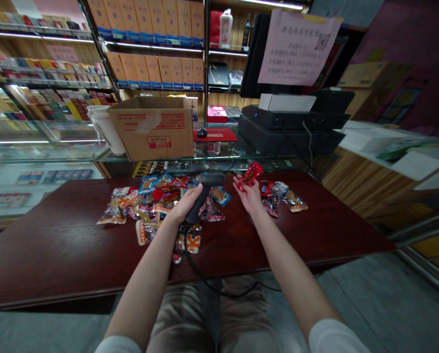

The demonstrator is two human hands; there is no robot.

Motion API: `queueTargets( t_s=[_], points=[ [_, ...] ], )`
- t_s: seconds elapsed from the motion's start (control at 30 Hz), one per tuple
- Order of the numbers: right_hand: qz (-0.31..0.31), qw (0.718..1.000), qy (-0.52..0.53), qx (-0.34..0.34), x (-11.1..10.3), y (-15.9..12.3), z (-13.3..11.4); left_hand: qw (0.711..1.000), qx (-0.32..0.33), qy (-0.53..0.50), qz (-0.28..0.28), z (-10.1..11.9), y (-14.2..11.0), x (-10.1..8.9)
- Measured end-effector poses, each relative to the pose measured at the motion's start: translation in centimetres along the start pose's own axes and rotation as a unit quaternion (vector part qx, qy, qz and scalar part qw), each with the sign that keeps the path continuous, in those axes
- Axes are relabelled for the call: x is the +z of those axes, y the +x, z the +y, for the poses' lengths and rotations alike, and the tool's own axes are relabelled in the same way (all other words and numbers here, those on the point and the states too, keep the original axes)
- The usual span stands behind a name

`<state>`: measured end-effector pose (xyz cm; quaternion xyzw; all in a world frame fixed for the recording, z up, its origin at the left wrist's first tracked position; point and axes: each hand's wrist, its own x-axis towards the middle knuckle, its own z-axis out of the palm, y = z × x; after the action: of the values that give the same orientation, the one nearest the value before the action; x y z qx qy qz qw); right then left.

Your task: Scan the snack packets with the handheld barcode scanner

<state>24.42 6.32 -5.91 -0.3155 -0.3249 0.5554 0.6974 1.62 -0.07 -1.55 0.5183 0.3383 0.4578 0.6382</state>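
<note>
l hand (184,206) is wrapped round the handle of a black corded barcode scanner (203,196), fingers pressed together on the grip, w/ the scanner's head up top & angled twd the r hand. it's held just above the back-right part of a heap of snack packets (149,208) on the dark red table (57,245). the scanner cable (193,262) runs down from the handle, across the table & over its near edge.

r hand (249,193) is palm up w/ fingers curled in, pinching a red snack packet (251,175) btwn thumb & fingers, exact finger contact hard to see. it's over the table, near the scanner & apart from it. a smaller group of packets (280,197) lies on the table just right of this hand.

past the table's far edge is a glass counter (219,153) w/ a cardboard box (151,130), a computer mouse (202,132) on a red mat (219,135), & a black printer (289,130). a pink paper notice (289,46) hangs above the printer; shelves of boxed goods (149,44) stand behind the table to the left.
</note>
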Motion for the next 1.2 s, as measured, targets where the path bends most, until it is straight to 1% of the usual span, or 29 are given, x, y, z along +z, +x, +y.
queueTargets(
  t_s=[0.07, 0.23, 0.37, 0.6, 0.7, 0.87, 1.07, 1.2],
  points=[
    [0.014, 1.000, -0.008, -0.010, -0.1, 0.0, -0.4, 1.000, 0.004, -0.004, -0.002, 0.0, 0.1, 0.0],
    [0.024, 0.998, -0.051, -0.017, -0.9, 0.6, -1.0, 1.000, -0.002, -0.004, -0.007, -0.5, 0.6, -0.5],
    [0.055, 0.998, -0.014, -0.017, -1.4, 1.3, -0.8, 1.000, -0.006, 0.007, -0.003, -0.8, 0.8, -0.7],
    [0.057, 0.998, 0.003, -0.032, -1.6, 1.6, -0.7, 1.000, -0.009, 0.004, -0.011, -0.9, 0.7, -0.7],
    [0.046, 0.998, -0.004, -0.033, -1.4, 1.1, -0.8, 1.000, -0.006, 0.001, -0.018, -1.0, 0.7, -0.6],
    [0.002, 0.999, -0.021, -0.025, -0.3, -0.2, -1.0, 0.999, -0.014, 0.024, -0.032, -0.8, 0.6, -0.4],
    [-0.003, 0.999, -0.021, -0.033, 1.1, -0.9, -1.4, 0.997, -0.027, 0.049, -0.045, -0.7, 0.3, 0.0],
    [-0.030, 0.999, -0.015, -0.041, 1.6, -1.3, -1.5, 0.997, -0.030, 0.049, -0.050, -0.9, 0.3, 0.1]
  ],
)
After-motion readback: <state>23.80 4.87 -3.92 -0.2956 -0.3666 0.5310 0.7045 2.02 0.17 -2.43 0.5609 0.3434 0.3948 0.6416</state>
